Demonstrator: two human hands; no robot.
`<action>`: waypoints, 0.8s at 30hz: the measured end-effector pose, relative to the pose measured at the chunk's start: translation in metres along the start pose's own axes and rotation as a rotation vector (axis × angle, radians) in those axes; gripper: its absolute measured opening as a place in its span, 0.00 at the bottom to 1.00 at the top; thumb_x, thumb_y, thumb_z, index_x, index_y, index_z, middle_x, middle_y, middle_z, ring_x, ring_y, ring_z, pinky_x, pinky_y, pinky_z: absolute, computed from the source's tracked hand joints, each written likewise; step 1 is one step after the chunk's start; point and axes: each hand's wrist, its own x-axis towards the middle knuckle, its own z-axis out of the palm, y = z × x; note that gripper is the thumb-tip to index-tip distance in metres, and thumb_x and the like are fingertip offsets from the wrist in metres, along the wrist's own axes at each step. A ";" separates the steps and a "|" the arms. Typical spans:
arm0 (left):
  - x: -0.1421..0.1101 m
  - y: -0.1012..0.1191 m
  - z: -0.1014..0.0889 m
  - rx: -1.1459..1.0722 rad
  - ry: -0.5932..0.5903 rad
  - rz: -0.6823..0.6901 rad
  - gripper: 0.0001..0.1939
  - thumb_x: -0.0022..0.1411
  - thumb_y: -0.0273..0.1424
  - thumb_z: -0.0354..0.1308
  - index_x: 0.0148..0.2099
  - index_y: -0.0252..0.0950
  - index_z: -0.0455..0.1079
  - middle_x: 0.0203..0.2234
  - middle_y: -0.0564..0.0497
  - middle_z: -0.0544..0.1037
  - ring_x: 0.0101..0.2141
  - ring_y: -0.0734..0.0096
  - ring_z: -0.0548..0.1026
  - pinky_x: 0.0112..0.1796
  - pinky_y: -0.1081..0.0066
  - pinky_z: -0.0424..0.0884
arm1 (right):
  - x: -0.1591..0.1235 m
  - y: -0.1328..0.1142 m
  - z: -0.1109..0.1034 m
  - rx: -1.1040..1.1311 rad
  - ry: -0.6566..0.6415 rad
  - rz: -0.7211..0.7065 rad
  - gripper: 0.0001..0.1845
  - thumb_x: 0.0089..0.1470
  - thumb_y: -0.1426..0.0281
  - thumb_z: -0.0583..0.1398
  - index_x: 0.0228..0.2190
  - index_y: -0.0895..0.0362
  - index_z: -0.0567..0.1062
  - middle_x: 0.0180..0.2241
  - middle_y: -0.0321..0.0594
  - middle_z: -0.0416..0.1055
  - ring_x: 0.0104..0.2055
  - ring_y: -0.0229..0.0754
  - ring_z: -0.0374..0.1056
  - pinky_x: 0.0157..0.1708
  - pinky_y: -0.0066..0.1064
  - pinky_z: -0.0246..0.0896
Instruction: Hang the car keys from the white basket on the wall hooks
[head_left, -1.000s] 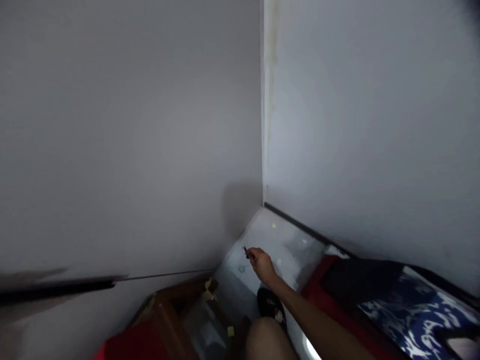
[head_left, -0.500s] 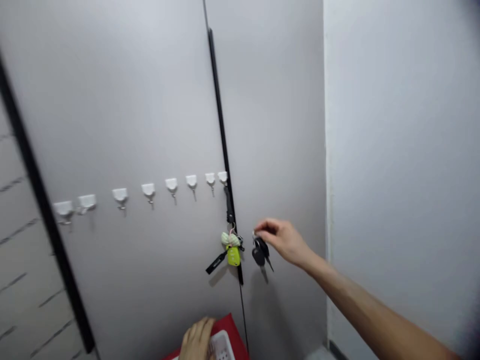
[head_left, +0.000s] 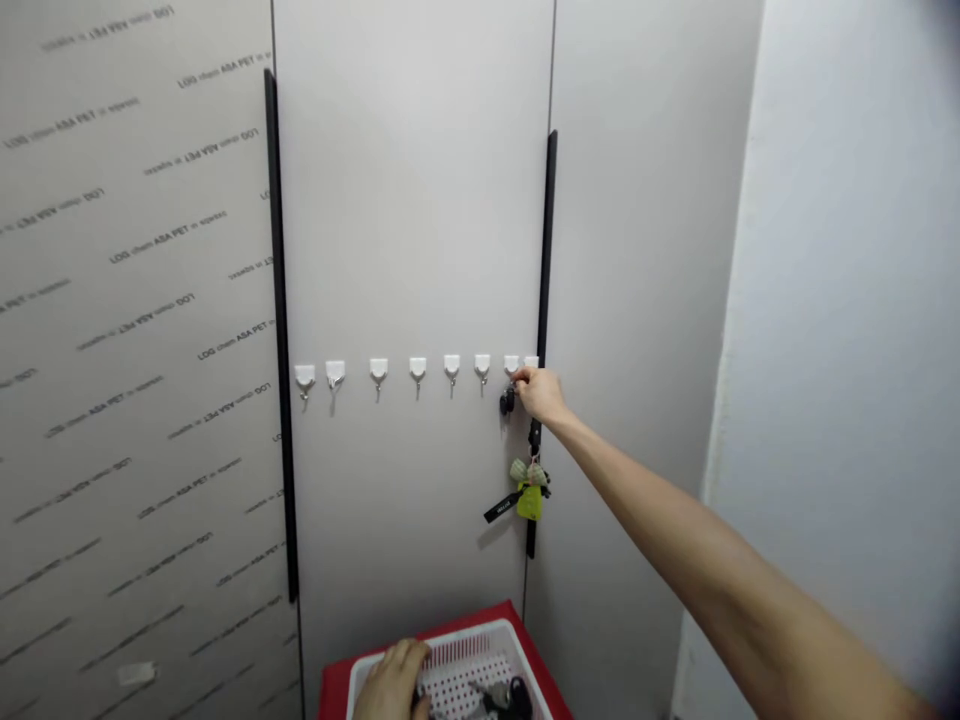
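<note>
My right hand (head_left: pixel 538 393) pinches a small bunch of black-headed keys (head_left: pixel 508 402) by the ring. The keys hang just under a white adhesive hook (head_left: pixel 511 364), the second from the right; whether the ring sits on it is hidden by my fingertips. Below my wrist, another bunch with a lime-green tag (head_left: pixel 529 501), a pale bow and a black strap hangs from the rightmost hook (head_left: pixel 532 362). At the bottom, my left hand (head_left: pixel 391 684) is curled over the left side of a white basket (head_left: pixel 525 655). Something small and dark shows by its thumb, too hidden to name.
More keys (head_left: pixel 510 697) lie in the basket, which rests on a red surface (head_left: pixel 335 690). Several white hooks (head_left: pixel 418 367) run leftward across the cabinet door. Long black handles (head_left: pixel 280 330) edge the door, and a white wall (head_left: pixel 840 300) stands at right.
My right hand has carried the black keys up and left to the second hook from the right. The view has shifted, so more of the basket and the keys inside it shows.
</note>
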 end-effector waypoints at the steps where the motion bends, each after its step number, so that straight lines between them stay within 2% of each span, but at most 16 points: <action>1: -0.004 -0.002 0.001 -0.008 0.008 0.007 0.23 0.42 0.22 0.43 0.45 0.34 0.57 0.43 0.49 0.62 0.44 0.73 0.58 0.43 0.75 0.52 | -0.003 0.001 0.000 -0.013 -0.016 0.010 0.13 0.37 0.78 0.48 0.25 0.61 0.71 0.24 0.41 0.69 0.29 0.38 0.63 0.33 0.29 0.56; 4: -0.015 -0.008 0.001 -0.013 -0.008 0.020 0.20 0.46 0.26 0.42 0.45 0.34 0.57 0.42 0.49 0.63 0.43 0.71 0.59 0.44 0.73 0.52 | -0.027 0.009 0.005 -0.048 0.021 -0.026 0.16 0.37 0.77 0.48 0.30 0.62 0.69 0.30 0.44 0.67 0.33 0.39 0.62 0.35 0.30 0.54; 6: -0.019 -0.012 0.003 0.005 -0.034 0.047 0.17 0.48 0.28 0.41 0.43 0.34 0.58 0.40 0.48 0.65 0.41 0.70 0.61 0.42 0.72 0.54 | -0.058 0.016 0.016 -0.055 0.065 -0.106 0.18 0.37 0.77 0.49 0.34 0.63 0.67 0.34 0.46 0.65 0.32 0.38 0.61 0.35 0.30 0.54; 7: -0.018 -0.014 0.004 0.018 -0.031 0.059 0.17 0.49 0.28 0.41 0.44 0.35 0.58 0.40 0.48 0.65 0.41 0.70 0.60 0.42 0.72 0.54 | -0.078 0.019 0.024 -0.053 0.038 -0.152 0.18 0.37 0.76 0.49 0.34 0.63 0.66 0.33 0.46 0.65 0.31 0.38 0.61 0.34 0.29 0.54; 8: -0.017 -0.016 0.006 0.036 -0.042 0.061 0.17 0.49 0.29 0.41 0.43 0.35 0.58 0.39 0.48 0.65 0.40 0.69 0.61 0.41 0.71 0.55 | -0.101 0.023 0.032 -0.048 -0.056 -0.194 0.18 0.37 0.77 0.49 0.34 0.63 0.67 0.32 0.45 0.65 0.30 0.37 0.61 0.33 0.29 0.54; 9: -0.016 -0.018 0.008 0.051 -0.049 0.069 0.16 0.50 0.29 0.41 0.42 0.35 0.59 0.38 0.48 0.66 0.40 0.69 0.62 0.40 0.71 0.55 | -0.127 0.025 0.040 -0.040 -0.206 -0.238 0.17 0.36 0.77 0.49 0.33 0.62 0.67 0.31 0.43 0.66 0.29 0.36 0.61 0.32 0.28 0.55; 12: -0.013 -0.021 0.013 0.079 -0.050 0.104 0.14 0.51 0.29 0.41 0.40 0.35 0.60 0.36 0.48 0.67 0.38 0.69 0.62 0.39 0.71 0.56 | -0.204 0.031 0.061 -0.058 -0.854 -0.363 0.15 0.36 0.77 0.50 0.29 0.59 0.69 0.27 0.40 0.68 0.28 0.36 0.62 0.29 0.24 0.54; 13: -0.012 -0.022 0.014 0.085 -0.043 0.116 0.13 0.51 0.29 0.41 0.39 0.35 0.60 0.35 0.48 0.67 0.37 0.69 0.62 0.38 0.71 0.56 | -0.224 0.032 0.067 -0.108 -0.993 -0.383 0.14 0.36 0.76 0.51 0.29 0.59 0.70 0.27 0.40 0.68 0.29 0.36 0.62 0.29 0.24 0.54; 15: -0.012 -0.021 0.016 0.101 -0.029 0.131 0.13 0.51 0.29 0.41 0.38 0.35 0.61 0.34 0.48 0.68 0.37 0.69 0.62 0.37 0.71 0.57 | -0.252 0.035 0.076 -0.231 -1.127 -0.422 0.12 0.36 0.74 0.52 0.28 0.59 0.70 0.28 0.43 0.69 0.31 0.40 0.62 0.31 0.27 0.53; 19: -0.011 -0.020 0.016 0.126 -0.021 0.137 0.12 0.50 0.29 0.41 0.37 0.35 0.62 0.33 0.48 0.68 0.36 0.69 0.63 0.37 0.71 0.57 | -0.265 0.037 0.080 -0.416 -1.167 -0.532 0.10 0.37 0.77 0.51 0.25 0.61 0.70 0.27 0.48 0.68 0.35 0.46 0.60 0.35 0.35 0.49; 24: -0.011 -0.020 0.016 0.098 -0.015 0.128 0.11 0.50 0.29 0.42 0.36 0.35 0.62 0.31 0.48 0.68 0.35 0.69 0.64 0.36 0.70 0.58 | -0.263 0.042 0.074 -0.386 -1.205 -0.572 0.12 0.35 0.77 0.51 0.26 0.60 0.70 0.27 0.47 0.69 0.36 0.46 0.59 0.35 0.38 0.47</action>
